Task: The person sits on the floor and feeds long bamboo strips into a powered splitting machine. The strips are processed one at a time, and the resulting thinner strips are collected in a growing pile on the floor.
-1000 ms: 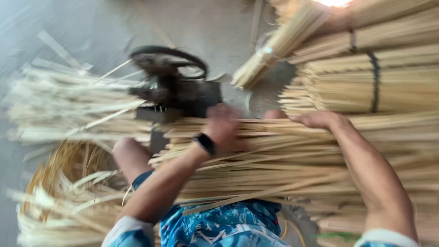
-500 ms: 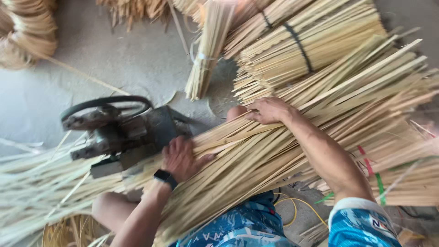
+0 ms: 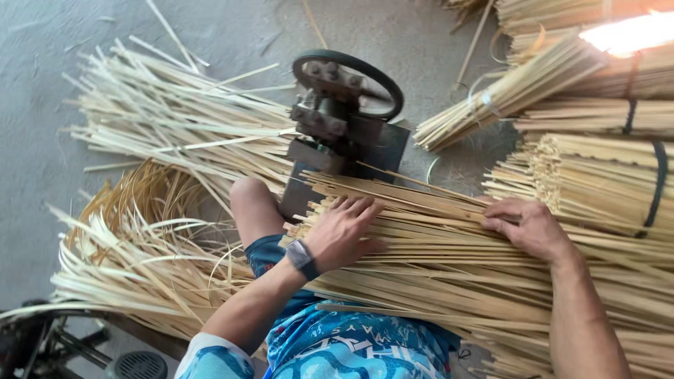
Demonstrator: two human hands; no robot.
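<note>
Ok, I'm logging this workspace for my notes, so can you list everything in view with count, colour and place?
loose strips: one big pile, pale tan, across the lap, under both hands
machine: one, dark metal with a wheel, on the floor ahead of the knee
tied bundles: several, pale tan with dark bands, upper right
scattered strips: one heap, pale, left of the machine
curled shavings: one heap, yellowish, lower left
floor: grey concrete
watch: one, dark, on the left wrist
left hand: flat on the loose strips
right hand: resting on the loose strips
</note>
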